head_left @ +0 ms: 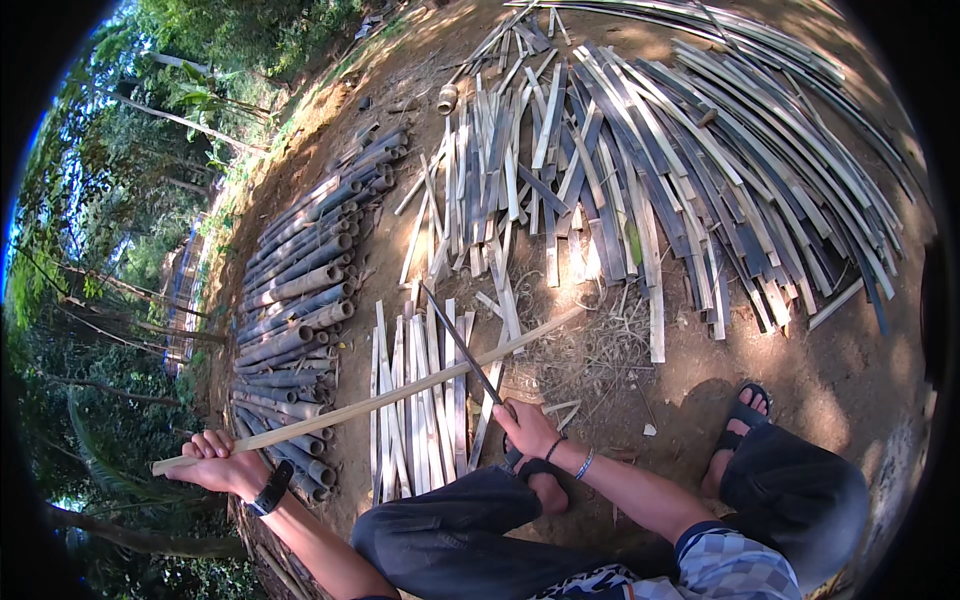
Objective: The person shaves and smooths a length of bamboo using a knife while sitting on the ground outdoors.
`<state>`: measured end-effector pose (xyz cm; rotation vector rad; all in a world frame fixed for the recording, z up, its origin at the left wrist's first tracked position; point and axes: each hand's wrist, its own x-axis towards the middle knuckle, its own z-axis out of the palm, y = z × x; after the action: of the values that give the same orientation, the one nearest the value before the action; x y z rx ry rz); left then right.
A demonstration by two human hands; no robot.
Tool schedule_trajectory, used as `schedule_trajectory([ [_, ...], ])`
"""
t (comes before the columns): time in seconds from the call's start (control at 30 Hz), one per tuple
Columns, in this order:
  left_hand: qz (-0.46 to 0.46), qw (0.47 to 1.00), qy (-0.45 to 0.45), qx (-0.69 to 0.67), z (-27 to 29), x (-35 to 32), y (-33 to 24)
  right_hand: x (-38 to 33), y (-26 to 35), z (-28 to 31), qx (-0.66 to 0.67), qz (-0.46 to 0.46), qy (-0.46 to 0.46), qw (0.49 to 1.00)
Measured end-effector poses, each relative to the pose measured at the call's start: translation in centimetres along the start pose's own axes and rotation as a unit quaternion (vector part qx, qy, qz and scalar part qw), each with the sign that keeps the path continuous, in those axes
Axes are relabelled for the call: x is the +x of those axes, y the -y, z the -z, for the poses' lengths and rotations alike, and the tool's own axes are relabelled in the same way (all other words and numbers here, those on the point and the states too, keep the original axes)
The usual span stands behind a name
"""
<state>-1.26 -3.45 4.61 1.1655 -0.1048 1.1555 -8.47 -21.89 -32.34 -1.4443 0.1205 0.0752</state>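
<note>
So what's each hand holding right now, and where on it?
Left hand grips the long pale bamboo strip at its near end. Right hand holds the long dark knife blade by its handle end.

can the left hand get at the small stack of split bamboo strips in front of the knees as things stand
Probably not right away. The left hand is shut on the long bamboo strip, off to the side over the round bamboo poles. The stack of split strips lies open and close, so freeing that hand should do it.

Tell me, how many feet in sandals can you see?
2. One sandalled foot rests on the dirt at the right; the other foot is behind the right hand, partly hidden by the forearm.
</note>
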Motion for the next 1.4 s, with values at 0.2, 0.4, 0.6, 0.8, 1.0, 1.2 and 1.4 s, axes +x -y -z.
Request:
schedule_trajectory([
  [0.2,0.005,1.000,0.018,-0.009,0.0,-0.1,-0.1,-2.5,4.4,-2.5,0.021,0.116,0.066,0.991],
  [0.4,0.007,1.000,0.011,0.003,-0.2,-0.2,-0.1,0.2,-0.8,0.7,0.002,-0.021,-0.027,0.999],
  [0.6,-0.005,1.000,0.017,0.000,-0.1,-0.2,-0.4,-0.6,2.1,0.7,0.046,-0.042,0.010,0.998],
  [0.8,0.001,1.000,0.021,-0.002,0.1,-0.2,-0.3,-0.3,0.6,-0.1,0.011,0.100,0.009,0.995],
  [1.0,-0.002,1.000,0.015,0.002,0.0,0.2,-0.1,1.6,-5.9,1.5,0.017,-0.012,-0.062,0.998],
  [1.2,0.007,1.000,0.027,-0.006,0.2,-0.1,0.0,-0.1,-1.7,0.9,0.027,0.035,0.007,0.999],
  [1.4,0.001,1.000,0.023,0.001,0.6,0.7,0.4,1.3,-7.8,2.8,-0.009,0.042,-0.103,0.994],
])
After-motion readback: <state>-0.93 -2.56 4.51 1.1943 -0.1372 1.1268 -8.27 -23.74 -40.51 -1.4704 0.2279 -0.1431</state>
